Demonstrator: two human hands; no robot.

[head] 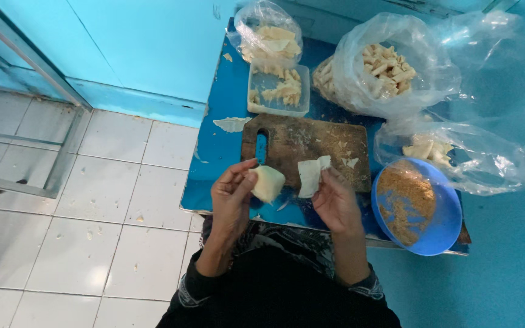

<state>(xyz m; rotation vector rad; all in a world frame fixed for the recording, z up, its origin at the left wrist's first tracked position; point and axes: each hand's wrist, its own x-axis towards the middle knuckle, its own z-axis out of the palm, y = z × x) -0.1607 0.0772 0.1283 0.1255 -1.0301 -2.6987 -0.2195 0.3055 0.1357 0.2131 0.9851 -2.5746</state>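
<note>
While the left hand (233, 193) pinches a pale yellow folded wrap (268, 183) and the right hand (334, 199) grips a thin white pastry sheet (311, 175), both hover above the blue desk (220, 152), close to the worn wooden cutting board (311, 146) and blue plastic bowl of brown crumbs (442, 234), apparently kept within easy reach.

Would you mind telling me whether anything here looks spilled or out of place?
Pale scraps lie loose on the blue table, the largest left of the cutting board. Crumbs dot the floor tiles. The left hand and right hand each hold a pale piece.
</note>
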